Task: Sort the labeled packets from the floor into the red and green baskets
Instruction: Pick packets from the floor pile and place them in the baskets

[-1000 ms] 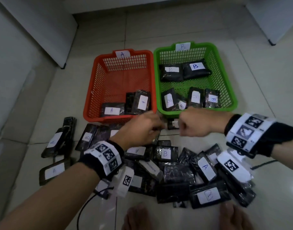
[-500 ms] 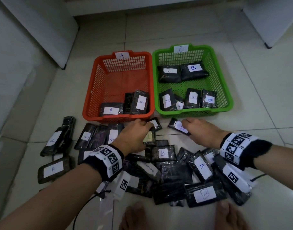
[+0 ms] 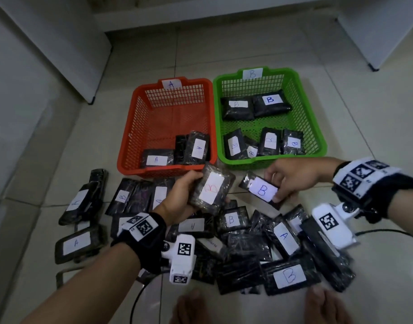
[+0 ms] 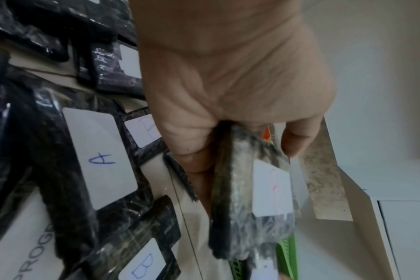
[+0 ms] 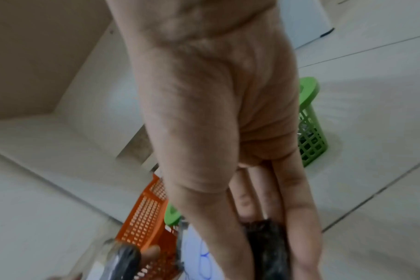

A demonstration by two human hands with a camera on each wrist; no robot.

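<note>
while each hand grips a b packet, baskets (image 3: pixel 224 127) beyond

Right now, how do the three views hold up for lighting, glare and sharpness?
Head view: dim, bowed by the wide lens, yet sharp enough to read the B on the packet in the right hand. Left wrist view: soft; the red letter on the held packet is faint. Right wrist view: dark and motion-blurred, the label barely legible.

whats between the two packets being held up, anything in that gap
Nothing held: between the red-B packet and blue-B packet only bare floor tile shows, in the head view.
</note>
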